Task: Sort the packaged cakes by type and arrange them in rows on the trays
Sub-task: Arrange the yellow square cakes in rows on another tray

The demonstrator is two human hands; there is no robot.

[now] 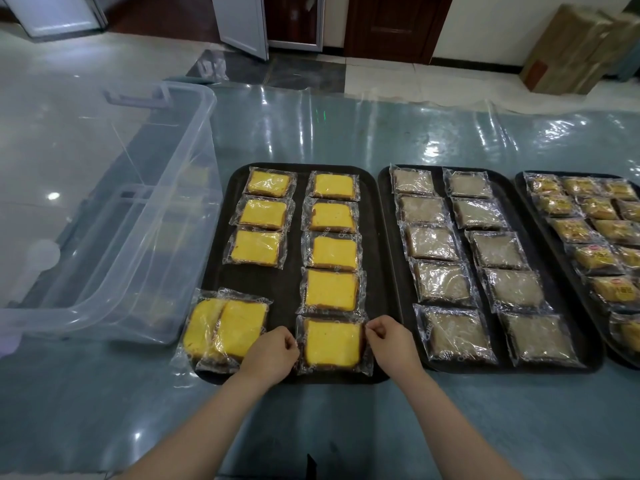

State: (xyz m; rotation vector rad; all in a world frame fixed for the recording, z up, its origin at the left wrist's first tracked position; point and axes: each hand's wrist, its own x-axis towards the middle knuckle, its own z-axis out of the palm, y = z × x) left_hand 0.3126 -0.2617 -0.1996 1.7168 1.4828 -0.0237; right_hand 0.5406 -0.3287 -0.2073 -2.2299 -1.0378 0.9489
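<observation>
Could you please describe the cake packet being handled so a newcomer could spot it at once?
Start at the leftmost black tray, beside the clear tub. In its right-hand row, take the nearest yellow cake. It alone sits between the left hand and right hand, pinched at both wrapper edges.

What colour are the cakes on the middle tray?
Pale greyish-brown cakes in clear wrappers, on the black middle tray; seen in the head view.

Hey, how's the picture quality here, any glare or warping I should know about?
Head view: strong glare streaks on the table cover and on the cake wrappers; wide-angle lens bends the trays outward; far room looks soft; hands and near cake are sharp, evenly lit.
</observation>
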